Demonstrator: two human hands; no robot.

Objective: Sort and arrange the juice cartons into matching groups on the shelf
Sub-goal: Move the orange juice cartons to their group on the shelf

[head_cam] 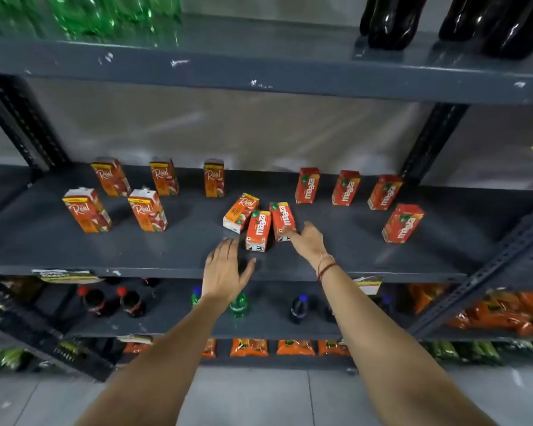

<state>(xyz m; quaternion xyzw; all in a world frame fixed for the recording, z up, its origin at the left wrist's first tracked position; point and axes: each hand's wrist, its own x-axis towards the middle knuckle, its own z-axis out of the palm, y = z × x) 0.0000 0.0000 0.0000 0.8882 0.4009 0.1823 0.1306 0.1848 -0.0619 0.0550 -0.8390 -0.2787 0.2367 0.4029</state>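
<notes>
Cartons lie in a loose cluster at the middle of the grey shelf (335, 259), just past both hands: a Maaza carton (283, 221) touched at its near end by the right hand's (308, 241) fingertips, not gripped; a second Maaza carton (258, 230) between the hands; and a tilted Real carton (240, 212) beyond the left hand (225, 270), which hovers flat, fingers spread, holding nothing. Farther left of that hand stand five Real cartons (147, 210); right of the right hand stand four Maaza cartons (402, 223). Green bottles (99, 13) sit on the shelf above.
</notes>
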